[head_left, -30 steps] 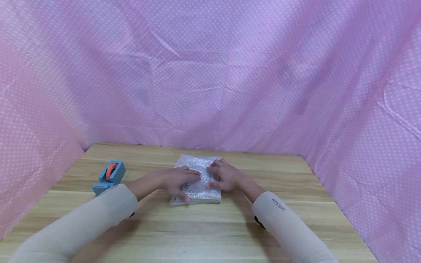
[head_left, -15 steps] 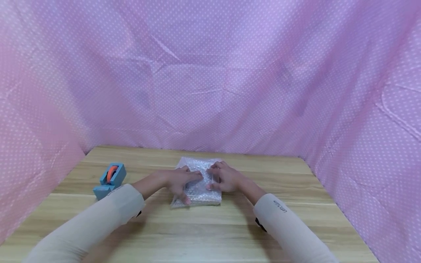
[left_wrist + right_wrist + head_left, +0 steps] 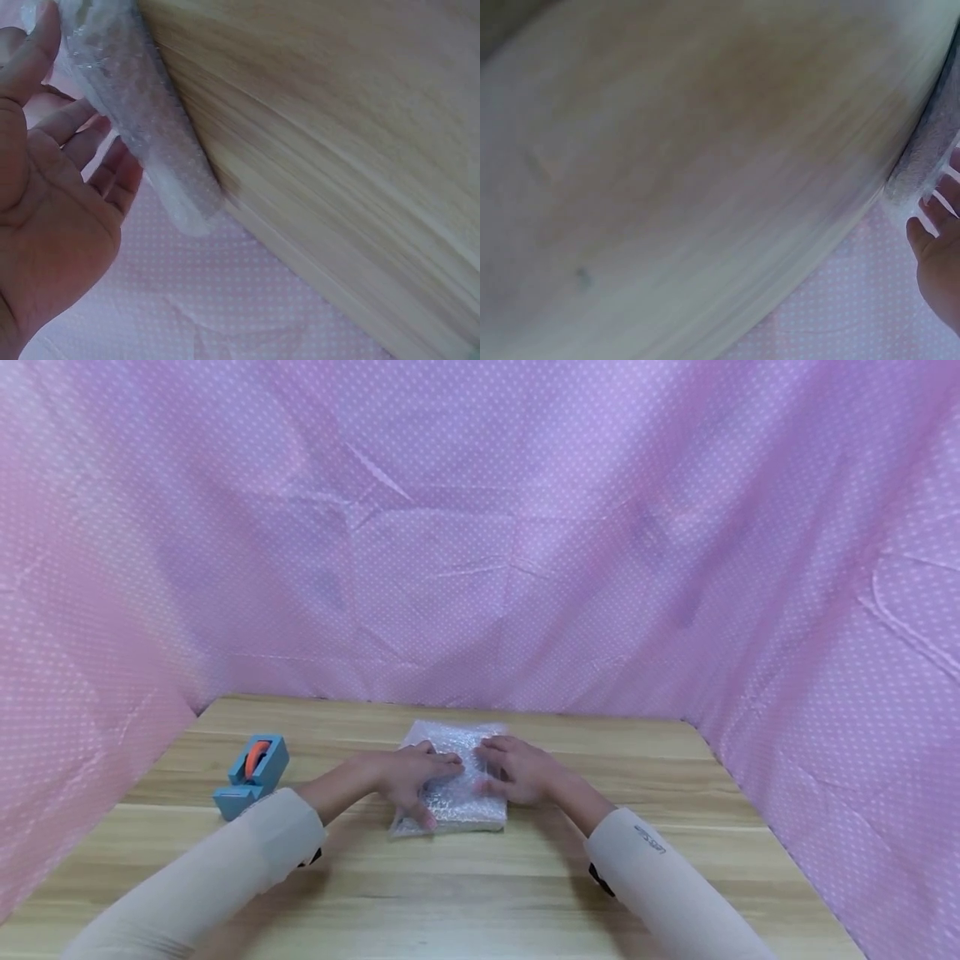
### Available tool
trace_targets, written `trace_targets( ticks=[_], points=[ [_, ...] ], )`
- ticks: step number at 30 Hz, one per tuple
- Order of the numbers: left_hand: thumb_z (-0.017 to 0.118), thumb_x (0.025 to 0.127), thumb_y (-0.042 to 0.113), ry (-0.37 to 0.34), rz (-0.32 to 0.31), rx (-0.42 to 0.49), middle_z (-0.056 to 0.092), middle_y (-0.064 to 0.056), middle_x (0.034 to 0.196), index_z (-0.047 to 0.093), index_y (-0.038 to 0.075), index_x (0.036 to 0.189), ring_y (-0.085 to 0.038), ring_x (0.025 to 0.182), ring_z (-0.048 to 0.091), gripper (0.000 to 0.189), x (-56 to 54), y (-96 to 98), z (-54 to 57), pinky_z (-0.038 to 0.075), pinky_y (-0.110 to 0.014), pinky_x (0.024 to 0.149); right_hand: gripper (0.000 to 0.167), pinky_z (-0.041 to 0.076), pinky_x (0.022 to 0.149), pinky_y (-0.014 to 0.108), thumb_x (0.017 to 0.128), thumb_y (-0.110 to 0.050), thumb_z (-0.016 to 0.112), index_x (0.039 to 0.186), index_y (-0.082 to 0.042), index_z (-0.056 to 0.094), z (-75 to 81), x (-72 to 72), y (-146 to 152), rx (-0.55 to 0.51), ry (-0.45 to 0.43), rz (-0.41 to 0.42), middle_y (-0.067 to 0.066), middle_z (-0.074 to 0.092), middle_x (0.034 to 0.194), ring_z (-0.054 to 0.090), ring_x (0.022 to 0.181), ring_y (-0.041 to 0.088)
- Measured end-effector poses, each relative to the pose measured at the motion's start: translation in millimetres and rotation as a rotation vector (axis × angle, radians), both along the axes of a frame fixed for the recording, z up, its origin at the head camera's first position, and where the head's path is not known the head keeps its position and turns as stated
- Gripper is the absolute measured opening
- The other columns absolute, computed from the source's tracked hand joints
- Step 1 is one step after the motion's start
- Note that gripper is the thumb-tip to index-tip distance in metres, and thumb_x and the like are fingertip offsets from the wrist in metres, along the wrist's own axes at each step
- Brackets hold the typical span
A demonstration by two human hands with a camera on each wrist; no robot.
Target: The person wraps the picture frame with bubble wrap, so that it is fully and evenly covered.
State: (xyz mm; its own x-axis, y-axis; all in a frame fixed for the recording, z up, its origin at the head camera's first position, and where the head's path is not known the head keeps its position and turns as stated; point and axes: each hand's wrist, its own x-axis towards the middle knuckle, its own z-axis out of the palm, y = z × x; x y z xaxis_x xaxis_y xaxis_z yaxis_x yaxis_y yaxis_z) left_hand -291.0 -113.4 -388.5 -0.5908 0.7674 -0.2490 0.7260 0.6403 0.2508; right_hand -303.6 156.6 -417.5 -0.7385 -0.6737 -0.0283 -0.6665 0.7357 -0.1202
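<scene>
A flat package in clear bubble wrap (image 3: 453, 814) lies at the middle of the table, its contents hidden by the wrap. My left hand (image 3: 411, 777) rests on its left part, with the fingers stretched across the top and the thumb near the front edge. From the other side, my right hand (image 3: 525, 770) touches the wrap along the right edge, fingers pointing inward. In the left wrist view the fingers of the left hand (image 3: 56, 187) lie fairly straight against the bubble wrap (image 3: 142, 97). Only part of the right hand (image 3: 941, 259) shows in the right wrist view, beside the wrap's end.
To the left, near the left sleeve, stands a blue tape dispenser (image 3: 258, 768) with an orange core. The wooden table (image 3: 450, 902) carries everything. Pink dotted cloth (image 3: 450, 610) hangs behind the table and along both sides.
My right hand has shifted slightly and its fingers lie a little flatter on the wrap. The left hand stays on the package, almost unmoved. The head view has tilted a little.
</scene>
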Motion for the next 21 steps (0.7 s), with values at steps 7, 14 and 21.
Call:
trace_targets(
  ticks=[7,14,21],
  points=[
    [0.076,0.085,0.058,0.052,-0.044,0.035,0.032,-0.004,0.166,0.038,0.015,0.159,-0.029,0.137,0.039,0.094,-0.3,-0.1,0.7,0.036,-0.051,0.115,0.069,0.022,0.124,0.051,0.106,-0.054,0.043,0.157,-0.008,0.04,2.9,2.8,-1.5,0.023,0.075,0.012,0.018,0.035,0.162,0.03,0.15,0.037],
    [0.072,0.093,0.048,0.059,0.008,0.144,0.038,-0.006,0.163,0.048,0.012,0.153,-0.032,0.135,0.042,0.074,-3.8,0.4,7.3,0.038,-0.054,0.112,0.067,0.021,0.123,0.056,0.105,-0.054,0.046,0.155,-0.009,0.043,12.1,6.7,-4.1,0.047,0.141,-0.016,0.019,0.033,0.163,0.029,0.151,0.038],
    [0.064,0.1,0.042,0.115,0.108,0.252,0.046,-0.013,0.157,0.053,0.008,0.149,-0.048,0.144,0.036,0.06,-7.4,-5.7,15.7,0.025,-0.067,0.117,0.059,0.026,0.121,0.057,0.107,-0.043,0.05,0.152,-0.005,0.047,21.6,9.5,2.6,-0.024,0.167,-0.046,0.02,0.043,0.157,0.037,0.146,0.04]
  ],
)
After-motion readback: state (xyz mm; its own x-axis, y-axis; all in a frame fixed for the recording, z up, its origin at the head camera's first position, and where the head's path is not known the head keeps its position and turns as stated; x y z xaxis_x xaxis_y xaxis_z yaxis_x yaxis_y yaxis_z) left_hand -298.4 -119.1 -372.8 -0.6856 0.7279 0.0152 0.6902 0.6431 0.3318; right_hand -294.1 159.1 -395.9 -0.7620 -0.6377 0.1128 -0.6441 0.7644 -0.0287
